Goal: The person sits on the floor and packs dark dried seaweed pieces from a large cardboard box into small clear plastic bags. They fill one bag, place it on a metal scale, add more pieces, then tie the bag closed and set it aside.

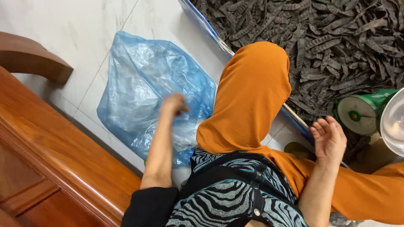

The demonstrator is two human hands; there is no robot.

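- blue plastic bag [143, 84] lies crumpled and spread on the pale tiled floor [63, 25], between the wooden furniture on the left and the raised knee in the middle of the view.
- left hand [174, 105] is stretched out over the right part of the bag, at or just above its wrinkled surface; it is blurred, so i cannot tell whether the hand is open or closed, or whether it grips the plastic.
- left forearm runs up from a black sleeve [151, 206] at the bottom edge toward the bag.
- right hand [329, 138] is held up with the palm showing and the fingers loosely curled and spread, holding nothing; it sits just beside the right edge of the orange knee.
- orange trousers [252, 96] cover a bent knee that rises in the centre, and more orange cloth stretches to the right along the bottom.
- black and grey zebra-striped top [235, 193] fills the lower middle.
- dark dried pods [336, 38] lie heaped in a large pile at the upper right, on a sheet with a blue edge [206, 27] that runs diagonally past the knee.
- green dial scale [362, 111] stands at the edge of the pod pile, near the right hand, with a shiny metal pan [393, 122] at the right border.
- reddish-brown wooden furniture [54, 168] fills the lower left, and a curved wooden arm [33, 56] sticks out above it.
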